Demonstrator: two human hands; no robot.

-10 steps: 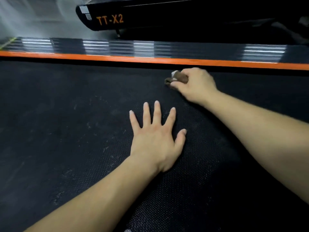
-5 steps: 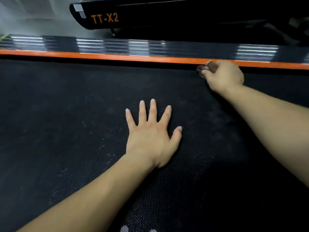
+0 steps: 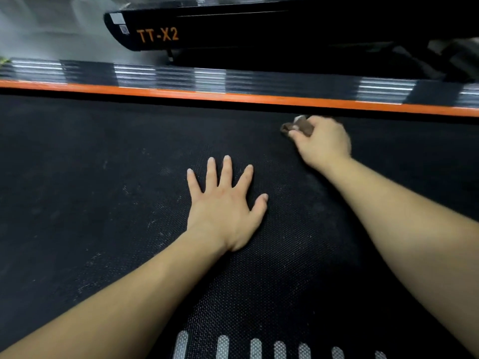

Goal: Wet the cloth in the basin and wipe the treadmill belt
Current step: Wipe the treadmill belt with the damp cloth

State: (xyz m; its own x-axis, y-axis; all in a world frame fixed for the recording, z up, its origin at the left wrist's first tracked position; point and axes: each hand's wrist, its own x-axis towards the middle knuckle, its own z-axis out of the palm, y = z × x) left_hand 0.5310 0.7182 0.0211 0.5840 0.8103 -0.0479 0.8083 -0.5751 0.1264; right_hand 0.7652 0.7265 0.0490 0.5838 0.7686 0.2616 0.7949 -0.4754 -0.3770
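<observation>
Brown cloth [image 3: 298,126] (one), right hand [image 3: 322,143], belt [image 3: 77,190]

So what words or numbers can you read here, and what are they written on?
"TT-X2", in orange letters on the black machine body beyond the orange strip.
A small white sticker and a square code at that body's left end: too small and blurred to read.
The pale bars on the treadmill belt are marks, not letters.

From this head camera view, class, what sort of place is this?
Probably a gym or fitness room: a textured treadmill belt, its orange side rail, and a neighbouring black machine marked TT-X2.
</observation>
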